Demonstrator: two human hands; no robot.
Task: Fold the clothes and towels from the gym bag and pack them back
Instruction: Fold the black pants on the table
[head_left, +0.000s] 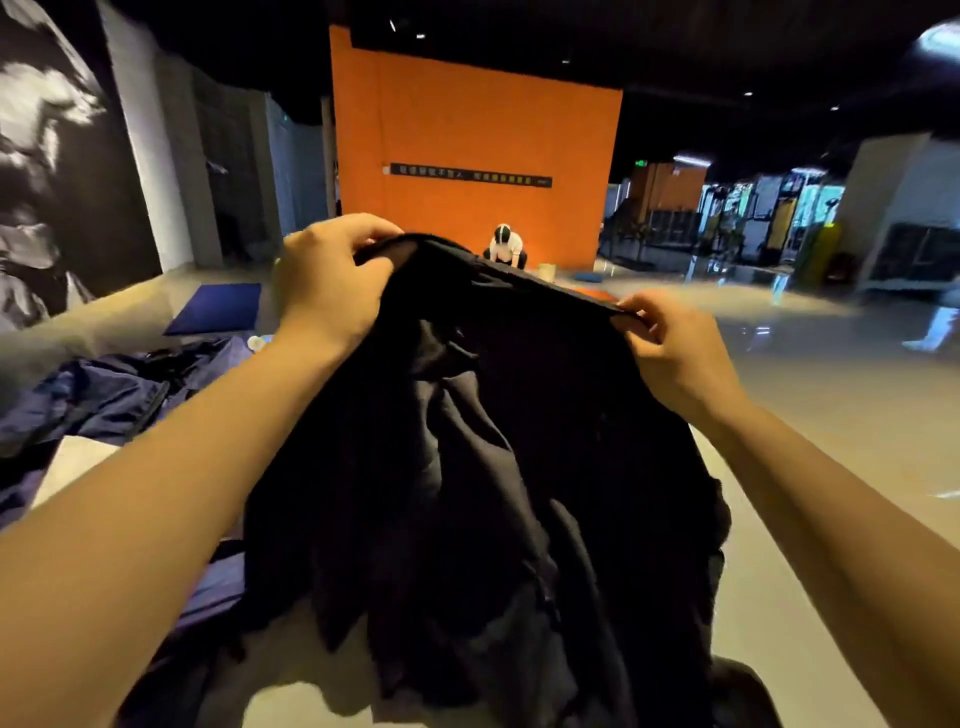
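Observation:
A black garment (498, 467) hangs in front of me, held up by its top edge. My left hand (327, 280) grips the upper left corner with curled fingers. My right hand (670, 348) pinches the upper right end of the same edge. The cloth falls in loose folds down to the floor, where its lower part bunches up. I cannot pick out a gym bag with certainty.
Dark navy clothes (114, 389) lie in a heap on the floor to my left, with a white item (72, 462) beside them. A blue mat (218, 312) lies further back. A crouching person (506, 249) is before an orange wall (467, 135). Glossy floor (831, 415) spreads to the right.

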